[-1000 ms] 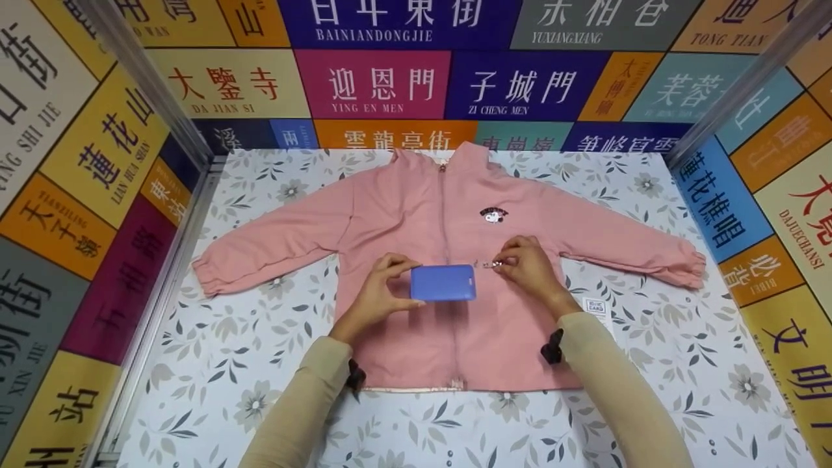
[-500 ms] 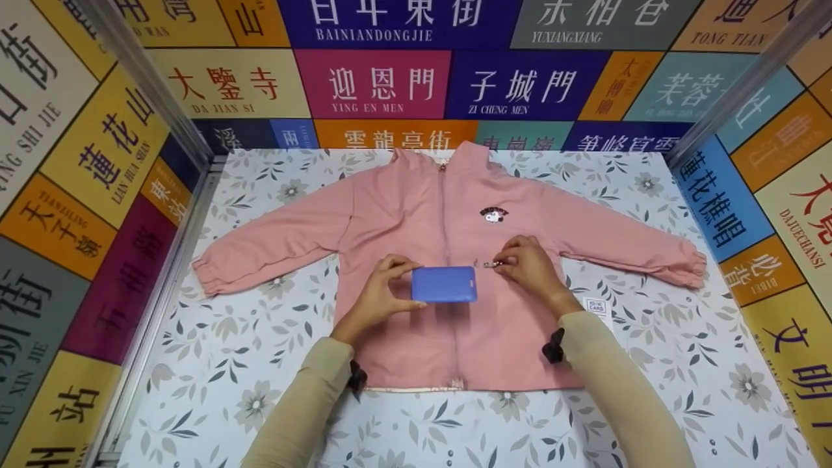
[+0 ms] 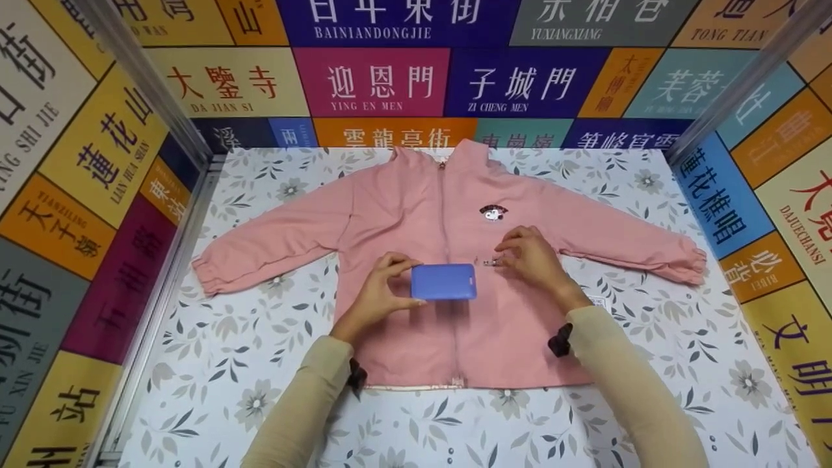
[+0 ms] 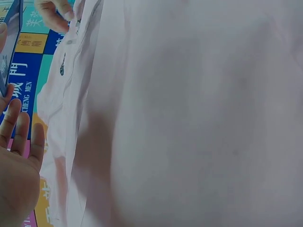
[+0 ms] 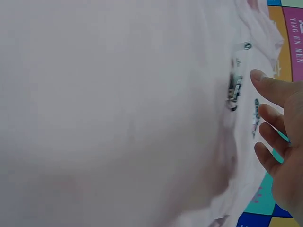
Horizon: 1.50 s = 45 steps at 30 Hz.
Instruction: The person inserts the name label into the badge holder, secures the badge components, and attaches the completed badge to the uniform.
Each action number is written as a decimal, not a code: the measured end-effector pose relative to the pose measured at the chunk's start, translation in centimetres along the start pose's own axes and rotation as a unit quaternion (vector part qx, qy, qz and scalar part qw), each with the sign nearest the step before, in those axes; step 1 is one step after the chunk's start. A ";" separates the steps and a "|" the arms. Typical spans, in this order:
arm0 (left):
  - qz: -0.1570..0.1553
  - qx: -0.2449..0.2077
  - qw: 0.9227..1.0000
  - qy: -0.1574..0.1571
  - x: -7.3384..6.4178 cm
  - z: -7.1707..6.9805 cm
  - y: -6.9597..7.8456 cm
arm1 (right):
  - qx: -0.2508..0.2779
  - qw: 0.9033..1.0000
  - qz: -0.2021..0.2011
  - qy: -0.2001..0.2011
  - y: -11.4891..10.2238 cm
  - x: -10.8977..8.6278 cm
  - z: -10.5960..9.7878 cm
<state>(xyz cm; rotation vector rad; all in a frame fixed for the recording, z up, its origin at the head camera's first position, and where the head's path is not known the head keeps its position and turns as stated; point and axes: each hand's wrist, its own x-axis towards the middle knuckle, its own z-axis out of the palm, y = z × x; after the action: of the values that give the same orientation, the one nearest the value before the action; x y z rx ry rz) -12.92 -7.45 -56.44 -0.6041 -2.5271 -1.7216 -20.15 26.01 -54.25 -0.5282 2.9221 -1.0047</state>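
Blue case is in hand above the jacket, pinched between left hand's thumb and fingers. Right hand is loosely spread, gripping nothing I can see. Silver clip, on the jacket's right half, lies apart; I judge the case's pick-up done, the clip's handling unfinished.

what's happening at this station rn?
A person's left hand pinches a blue card holder above a pink jacket, which lies front up, sleeves spread, on a flowered tabletop. The right hand is right beside a small metal clip on the jacket's front, fingers loosely parted and not holding it.
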 end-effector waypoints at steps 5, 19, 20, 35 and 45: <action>0.002 -0.010 1.000 0.005 -0.1 0.0 -0.1 | -0.014 0.999 -0.038 -0.003 -1.3 0.2 -0.7; 0.004 -0.002 1.000 0.009 0.2 -0.2 0.7 | 0.053 0.994 -0.095 0.003 -5.7 -1.2 0.3; 0.004 -0.001 1.000 0.011 0.2 -0.2 0.7 | 0.055 0.994 -0.096 0.000 -6.0 -1.3 0.3; 0.014 0.007 1.000 0.016 0.4 -0.5 0.7 | 0.026 0.992 -0.116 -0.049 -7.1 -3.1 0.6; 0.015 0.014 1.000 0.016 0.1 0.0 0.5 | -0.015 0.987 -0.148 -0.065 -6.6 -3.5 1.0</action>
<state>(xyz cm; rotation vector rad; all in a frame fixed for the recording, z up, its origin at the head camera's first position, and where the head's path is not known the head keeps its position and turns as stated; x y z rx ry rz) -12.85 -7.30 -55.95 -0.6052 -2.5029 -1.6697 -14.70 21.60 -51.46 -1.0133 2.8009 -0.9083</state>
